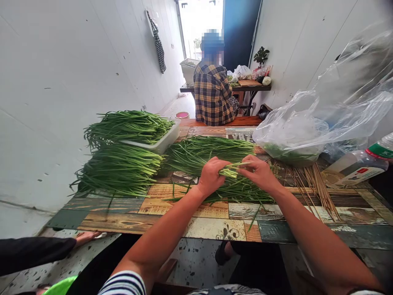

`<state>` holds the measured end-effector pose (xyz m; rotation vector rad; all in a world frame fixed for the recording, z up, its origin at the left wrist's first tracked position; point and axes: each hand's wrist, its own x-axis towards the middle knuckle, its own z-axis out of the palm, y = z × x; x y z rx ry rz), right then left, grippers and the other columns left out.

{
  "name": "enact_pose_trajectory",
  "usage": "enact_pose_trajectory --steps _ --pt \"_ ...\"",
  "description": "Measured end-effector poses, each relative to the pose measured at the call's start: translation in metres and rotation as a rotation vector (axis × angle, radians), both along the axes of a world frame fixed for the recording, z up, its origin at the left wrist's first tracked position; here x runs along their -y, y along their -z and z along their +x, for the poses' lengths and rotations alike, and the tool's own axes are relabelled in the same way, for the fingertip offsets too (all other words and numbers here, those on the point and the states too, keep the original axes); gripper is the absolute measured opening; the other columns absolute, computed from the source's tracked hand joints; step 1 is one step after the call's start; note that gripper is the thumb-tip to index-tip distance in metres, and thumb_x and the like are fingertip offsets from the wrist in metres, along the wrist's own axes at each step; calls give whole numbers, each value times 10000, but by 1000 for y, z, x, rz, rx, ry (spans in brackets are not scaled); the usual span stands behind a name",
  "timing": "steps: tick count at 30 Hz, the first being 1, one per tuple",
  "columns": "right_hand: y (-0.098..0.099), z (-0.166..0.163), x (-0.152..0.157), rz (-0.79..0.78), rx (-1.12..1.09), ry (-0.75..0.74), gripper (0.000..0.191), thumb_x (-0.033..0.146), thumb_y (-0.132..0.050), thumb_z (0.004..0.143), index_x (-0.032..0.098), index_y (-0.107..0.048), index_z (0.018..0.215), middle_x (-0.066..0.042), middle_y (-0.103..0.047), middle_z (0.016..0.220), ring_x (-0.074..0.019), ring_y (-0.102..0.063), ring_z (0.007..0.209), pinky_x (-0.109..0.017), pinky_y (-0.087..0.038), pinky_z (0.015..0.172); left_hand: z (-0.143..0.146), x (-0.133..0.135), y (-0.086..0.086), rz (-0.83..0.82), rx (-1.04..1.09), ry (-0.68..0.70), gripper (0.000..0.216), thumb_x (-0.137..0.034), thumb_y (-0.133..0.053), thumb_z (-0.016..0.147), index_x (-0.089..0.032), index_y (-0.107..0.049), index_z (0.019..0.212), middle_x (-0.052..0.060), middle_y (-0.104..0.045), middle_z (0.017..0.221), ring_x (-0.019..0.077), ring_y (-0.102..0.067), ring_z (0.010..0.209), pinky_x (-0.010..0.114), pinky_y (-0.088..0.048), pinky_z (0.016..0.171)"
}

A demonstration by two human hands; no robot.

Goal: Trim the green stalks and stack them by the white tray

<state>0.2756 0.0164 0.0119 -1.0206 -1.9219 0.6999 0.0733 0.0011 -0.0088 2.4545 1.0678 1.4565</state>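
Note:
My left hand [211, 175] is closed round a small bunch of green chive stalks [231, 170], gripping it near the pale cut ends. My right hand [259, 172] pinches the same stalks from the right, fingers pressed on the ends. Both hands hover just above a loose pile of chives [208, 153] lying across the patterned tabletop [215, 227].
A neat stack of chives [119, 168] lies at left, with more in a white tray [166, 141] behind. Bamboo skewers [310, 182], a clear plastic bag [307, 127] and a bottle [356, 166] sit right. A person in a plaid shirt [212, 96] sits ahead; another person's sleeve [33, 250] reaches in lower left.

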Motion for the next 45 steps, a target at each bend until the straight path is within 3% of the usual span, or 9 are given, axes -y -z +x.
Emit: enact_pose_trajectory --steps 6,12,16,20,26,31,38,42,45 --pt "12 42 -27 30 -30 411 331 486 -621 779 172 -714 828 -32 -684 724 -171 -583 648 -284 -441 594 1 -2 3 -47 -5 -43 203 -91 -512 755 -174 -674 843 30 -729 801 155 -629 689 304 -449 707" --pt "-13 45 -10 223 499 589 302 371 -538 846 137 -700 947 -144 -690 848 -267 -624 795 -359 -461 705 1 -2 6 -44 -26 -38 168 -124 -548 780 -180 -680 867 35 -742 843 166 -657 723 314 -458 718" --pt "-26 16 9 431 455 255 280 385 -497 886 225 -711 969 -106 -693 976 -257 -601 953 -385 -462 857 1 -2 6 -26 -79 -30 145 -139 -547 800 -172 -675 860 42 -742 829 171 -657 723 320 -451 714" --pt "-15 1 9 238 338 -34 256 395 -552 859 222 -741 840 -75 -723 872 -225 -618 850 -367 -478 808 0 -2 4 -16 -93 12 140 -143 -530 820 -161 -667 843 42 -736 810 167 -636 695 316 -438 694" --pt "10 8 -12 -272 -264 161 333 496 -653 753 172 -727 768 -29 -702 713 -147 -592 639 -276 -458 613 -1 -1 6 -33 -46 18 176 -117 -520 782 -169 -667 864 35 -730 830 162 -620 707 309 -442 705" --pt "2 14 -17 -136 -337 347 415 538 -710 676 189 -565 507 28 -523 507 -99 -448 499 -257 -387 525 -4 -3 10 -32 -30 -22 166 -120 -533 776 -166 -674 850 39 -726 801 164 -614 687 304 -452 686" --pt "-3 -5 -2 9 -129 43 252 462 -667 745 217 -724 729 -40 -685 811 -172 -601 796 -316 -473 762 -4 -3 7 -63 -48 -9 188 -110 -512 769 -177 -679 825 32 -724 779 157 -619 680 307 -450 699" --pt "7 14 -20 -124 -368 277 332 503 -658 731 183 -656 641 2 -609 644 -126 -524 615 -278 -424 616 -5 -3 9 -84 -33 -19 165 -105 -538 765 -171 -679 821 29 -723 772 154 -615 671 303 -453 697" --pt "2 24 -23 -145 -297 411 477 573 -698 643 191 -471 469 50 -419 468 -83 -354 476 -253 -307 499 -5 -4 11 -72 -21 -19 148 -131 -549 787 -166 -685 834 33 -724 774 155 -617 677 302 -458 693"
